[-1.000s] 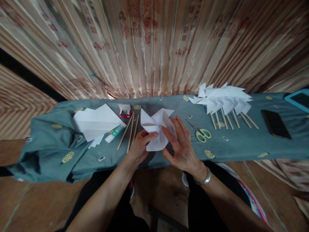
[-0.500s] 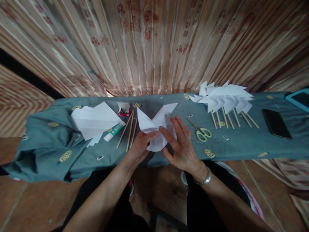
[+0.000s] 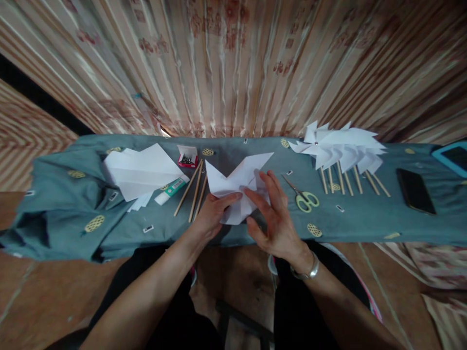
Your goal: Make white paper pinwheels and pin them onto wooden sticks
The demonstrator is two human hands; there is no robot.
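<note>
A white paper pinwheel (image 3: 233,184), partly folded with two pointed corners standing up at the back, is held over the cloth in front of me. My left hand (image 3: 211,212) grips its near left side, thumb on top near the centre and fingers underneath. My right hand (image 3: 274,218) is at its right side, fingers apart, the index fingertip touching the paper near the centre. The right hand's other fingers lie behind or beside the right flap. Left of the pinwheel lie several wooden sticks (image 3: 188,189), and to its right a pair of green-handled scissors (image 3: 306,201).
Finished pinwheels (image 3: 346,146) on sticks lie overlapped at the right, near a dark phone (image 3: 416,190) and a blue-edged device (image 3: 452,158). At the left are white paper sheets (image 3: 142,170), a glue stick (image 3: 170,190) and an open red box of pins (image 3: 188,158). A curtain (image 3: 226,73) hangs behind.
The view has shifted slightly. The left thumb still presses near the pinwheel's centre; the paper's near edge has tilted a little, and the right fingers have moved only slightly.
</note>
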